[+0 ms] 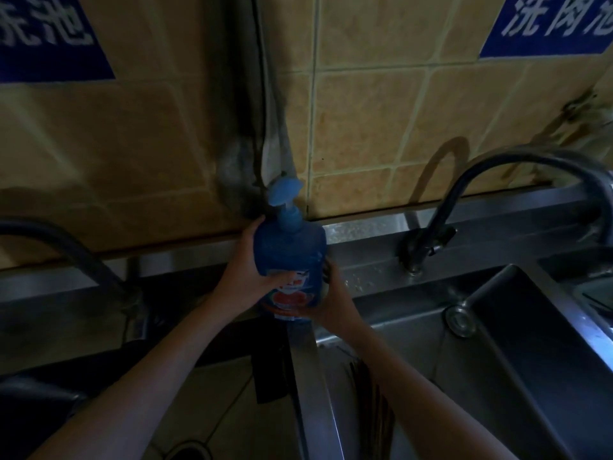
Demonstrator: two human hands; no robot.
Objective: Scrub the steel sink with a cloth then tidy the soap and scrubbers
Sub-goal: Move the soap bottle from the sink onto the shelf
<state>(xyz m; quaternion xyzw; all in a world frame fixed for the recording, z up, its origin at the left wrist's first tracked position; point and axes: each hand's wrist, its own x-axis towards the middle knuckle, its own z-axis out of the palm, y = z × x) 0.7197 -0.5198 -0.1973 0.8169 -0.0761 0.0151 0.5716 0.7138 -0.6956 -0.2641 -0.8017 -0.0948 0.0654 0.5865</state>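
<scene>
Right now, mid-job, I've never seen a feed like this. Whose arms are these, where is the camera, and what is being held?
No machine here: these are a person's two bare arms, filmed by one wide-angle camera on their head, looking forward and down. The left hand and right hand both grip a blue soap bottle with a pump top, upright, above the steel sink rim. A dark faucet arches over the basin at the right, with a tiled wall and blue signs behind.

Left blue sign (46, 38) and right blue sign (550, 24) cropped by frame edges; right hand (335, 300) partly hidden behind soap bottle (288, 250); label (293, 288) blurred, unreadable.
</scene>
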